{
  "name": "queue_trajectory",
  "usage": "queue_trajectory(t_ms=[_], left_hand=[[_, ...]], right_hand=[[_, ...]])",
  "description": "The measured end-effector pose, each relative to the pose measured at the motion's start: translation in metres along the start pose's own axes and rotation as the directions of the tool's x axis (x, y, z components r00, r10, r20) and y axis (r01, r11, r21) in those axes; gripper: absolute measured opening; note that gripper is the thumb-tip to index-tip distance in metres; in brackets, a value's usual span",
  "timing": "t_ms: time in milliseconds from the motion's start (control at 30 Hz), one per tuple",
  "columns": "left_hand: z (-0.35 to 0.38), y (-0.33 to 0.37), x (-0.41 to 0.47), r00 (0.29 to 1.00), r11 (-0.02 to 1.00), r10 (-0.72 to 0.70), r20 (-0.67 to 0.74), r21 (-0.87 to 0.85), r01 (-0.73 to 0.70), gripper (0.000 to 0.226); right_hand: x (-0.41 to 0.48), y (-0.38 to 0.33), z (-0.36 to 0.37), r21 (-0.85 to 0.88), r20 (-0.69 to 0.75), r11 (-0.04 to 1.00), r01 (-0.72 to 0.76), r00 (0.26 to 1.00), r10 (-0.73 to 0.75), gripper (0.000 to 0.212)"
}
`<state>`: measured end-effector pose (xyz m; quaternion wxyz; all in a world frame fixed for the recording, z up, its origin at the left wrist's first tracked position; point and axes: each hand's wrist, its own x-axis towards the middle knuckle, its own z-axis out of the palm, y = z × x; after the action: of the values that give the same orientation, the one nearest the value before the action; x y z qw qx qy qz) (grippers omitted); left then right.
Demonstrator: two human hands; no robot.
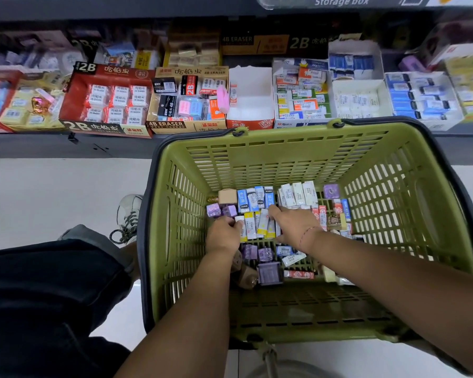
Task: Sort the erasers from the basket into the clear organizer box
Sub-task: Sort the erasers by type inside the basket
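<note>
The green basket (393,148) stands on the floor below a shelf, with many small erasers on its bottom. A row of yellow-and-white erasers (257,225) lies in the middle, between my two hands. My left hand (223,236) grips the left end of that row with curled fingers. At the row's right end, my right hand (292,225) has its thumb stretched over the erasers and its fingers tucked down beside them. Blue-and-white erasers (253,199), white erasers (298,193) and purple erasers (265,253) lie around the hands. I cannot make out a clear organizer box.
The shelf behind the basket holds cardboard display boxes of erasers, among them a red 2B box (107,105), a 4B box (186,99) and a nearly empty white box (250,96). My leg and shoe (129,216) are left of the basket on the pale tiled floor (52,192).
</note>
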<state>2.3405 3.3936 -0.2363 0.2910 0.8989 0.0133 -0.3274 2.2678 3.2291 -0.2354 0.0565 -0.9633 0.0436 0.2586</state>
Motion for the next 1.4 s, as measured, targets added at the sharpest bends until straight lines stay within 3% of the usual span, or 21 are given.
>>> queue_trajectory(t_ms=[133, 300, 433, 533, 633, 933, 1133, 1300, 1400], left_hand=[[0.0, 0.0, 0.0, 1.0, 1.0, -0.011, 0.002, -0.014, 0.011, 0.03], [0.001, -0.001, 0.0, 1.0, 0.999, -0.021, 0.011, -0.036, 0.021, 0.03], [0.0, -0.002, 0.0, 0.999, 0.999, -0.037, 0.019, -0.038, 0.038, 0.032], [0.0, -0.002, 0.001, 0.998, 0.998, -0.05, 0.023, -0.032, 0.051, 0.033], [0.0, -0.001, 0.001, 0.998, 0.998, -0.056, 0.027, -0.035, 0.056, 0.032], [-0.001, 0.0, -0.002, 1.0, 0.998, -0.012, 0.023, -0.066, 0.014, 0.025], [0.0, -0.002, -0.002, 0.999, 0.998, 0.029, 0.033, -0.05, -0.027, 0.024], [0.001, 0.0, 0.003, 0.998, 0.993, 0.011, -0.057, -0.114, -0.017, 0.028], [0.002, 0.002, 0.005, 0.992, 0.985, 0.037, -0.123, -0.161, -0.057, 0.027]], right_hand=[[-0.005, 0.001, 0.004, -0.063, 0.009, 0.997, 0.047, 0.999, -0.046, 0.075], [-0.009, -0.003, 0.01, -0.037, -0.042, 0.999, 0.024, 0.999, -0.025, 0.061], [-0.011, 0.003, 0.003, 0.197, -0.092, 0.98, -0.038, 0.994, 0.057, 0.055], [-0.012, 0.004, 0.0, 0.457, -0.121, 0.889, -0.03, 0.988, 0.095, 0.068], [-0.012, 0.0, 0.001, 0.559, -0.094, 0.829, -0.027, 0.991, 0.096, 0.078], [-0.004, -0.004, 0.004, 0.396, -0.107, 0.918, -0.027, 0.991, 0.075, 0.058], [-0.002, -0.004, 0.004, 0.455, -0.069, 0.89, -0.012, 0.996, 0.049, 0.056], [-0.007, 0.022, -0.013, 0.483, -0.164, 0.875, -0.036, 0.978, 0.131, 0.052], [-0.015, 0.047, -0.017, 0.402, -0.125, 0.911, -0.094, 0.98, 0.156, 0.051]])
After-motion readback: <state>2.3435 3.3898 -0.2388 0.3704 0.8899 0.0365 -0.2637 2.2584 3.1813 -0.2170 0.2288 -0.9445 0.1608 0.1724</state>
